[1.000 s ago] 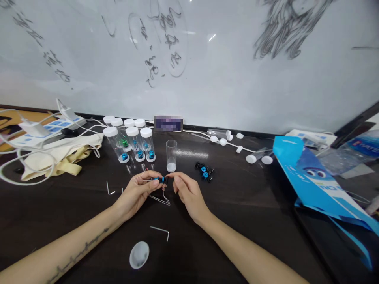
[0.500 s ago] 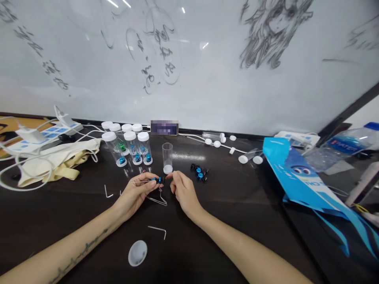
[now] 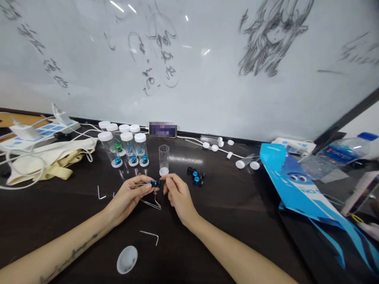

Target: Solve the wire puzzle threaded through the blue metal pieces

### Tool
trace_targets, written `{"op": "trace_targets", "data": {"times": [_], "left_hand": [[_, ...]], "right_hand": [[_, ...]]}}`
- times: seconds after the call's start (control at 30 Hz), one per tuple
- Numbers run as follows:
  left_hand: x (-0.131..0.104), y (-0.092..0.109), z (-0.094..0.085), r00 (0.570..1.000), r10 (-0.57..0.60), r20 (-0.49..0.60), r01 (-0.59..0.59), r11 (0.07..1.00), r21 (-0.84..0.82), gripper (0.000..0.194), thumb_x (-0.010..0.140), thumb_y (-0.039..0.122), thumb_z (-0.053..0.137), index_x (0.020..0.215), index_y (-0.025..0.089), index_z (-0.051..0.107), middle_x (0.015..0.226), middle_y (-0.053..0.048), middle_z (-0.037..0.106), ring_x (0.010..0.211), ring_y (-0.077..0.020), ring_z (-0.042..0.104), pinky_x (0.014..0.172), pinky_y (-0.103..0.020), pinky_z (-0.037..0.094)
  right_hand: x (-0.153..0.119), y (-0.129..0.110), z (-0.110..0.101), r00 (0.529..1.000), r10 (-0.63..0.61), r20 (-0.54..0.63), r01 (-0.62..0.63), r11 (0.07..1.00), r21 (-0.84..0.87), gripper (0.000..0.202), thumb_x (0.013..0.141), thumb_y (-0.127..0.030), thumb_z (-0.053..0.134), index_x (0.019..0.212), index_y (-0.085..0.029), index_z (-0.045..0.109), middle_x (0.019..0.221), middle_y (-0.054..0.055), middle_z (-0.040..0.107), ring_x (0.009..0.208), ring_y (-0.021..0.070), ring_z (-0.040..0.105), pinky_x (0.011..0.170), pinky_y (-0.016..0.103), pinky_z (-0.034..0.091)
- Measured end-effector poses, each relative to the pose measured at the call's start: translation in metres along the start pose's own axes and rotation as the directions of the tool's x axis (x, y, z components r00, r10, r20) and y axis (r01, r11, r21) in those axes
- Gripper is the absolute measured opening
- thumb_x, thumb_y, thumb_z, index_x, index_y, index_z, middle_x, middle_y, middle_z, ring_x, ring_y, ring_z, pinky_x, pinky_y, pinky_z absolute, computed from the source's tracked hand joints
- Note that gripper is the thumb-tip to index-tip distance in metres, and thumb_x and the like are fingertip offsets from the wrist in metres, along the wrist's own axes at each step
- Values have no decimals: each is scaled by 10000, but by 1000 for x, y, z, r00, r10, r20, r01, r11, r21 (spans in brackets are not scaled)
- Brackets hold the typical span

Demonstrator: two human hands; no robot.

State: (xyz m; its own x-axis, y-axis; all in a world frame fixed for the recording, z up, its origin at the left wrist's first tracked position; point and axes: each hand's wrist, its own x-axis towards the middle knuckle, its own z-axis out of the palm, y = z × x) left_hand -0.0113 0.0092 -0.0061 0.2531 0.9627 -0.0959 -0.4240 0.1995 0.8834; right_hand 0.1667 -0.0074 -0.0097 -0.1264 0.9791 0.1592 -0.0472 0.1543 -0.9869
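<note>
Your left grip [image 3: 127,196] hides part of the blue-and-black component [image 3: 155,183]; its full outline is not visible. You cannot tell whether your right grip [image 3: 180,197] contacts its dark end. Beside your left grip, only the tip of a metal piece [image 3: 113,194] shows. Contents of the white dish [image 3: 127,257] are too small for you to identify. The display panel [image 3: 162,129] is pixelated. Front capped tubes [image 3: 130,152] partly obscure the back row [image 3: 124,128]. The right edge crops the blue bag [image 3: 274,169]; the top edge crops the whiteboard [image 3: 204,90].
</note>
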Motion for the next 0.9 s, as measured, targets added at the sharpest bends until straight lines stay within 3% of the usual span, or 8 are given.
{"op": "trace_targets", "data": {"times": [0.2,0.9], "left_hand": [[0,1,1,1000,3,29,-4,1000,3,145,711,137,824,841,129,760,794,-38,761,772,-153,742,770,-176,586],[0,0,0,1000,6,0,-6,1000,-2,178,691,166,843,850,144,764,786,-17,752,755,-148,739,775,-181,581]], "right_hand": [[-1,-5,1,999,-4,53,1,998,57,315,925,-468,552,1036,-187,640,736,-28,539,434,46,382,394,177,263],[-1,-10,2,1000,-7,16,6,997,82,314,962,-435,481,1014,-192,674,775,-7,562,418,40,393,374,183,235]]}}
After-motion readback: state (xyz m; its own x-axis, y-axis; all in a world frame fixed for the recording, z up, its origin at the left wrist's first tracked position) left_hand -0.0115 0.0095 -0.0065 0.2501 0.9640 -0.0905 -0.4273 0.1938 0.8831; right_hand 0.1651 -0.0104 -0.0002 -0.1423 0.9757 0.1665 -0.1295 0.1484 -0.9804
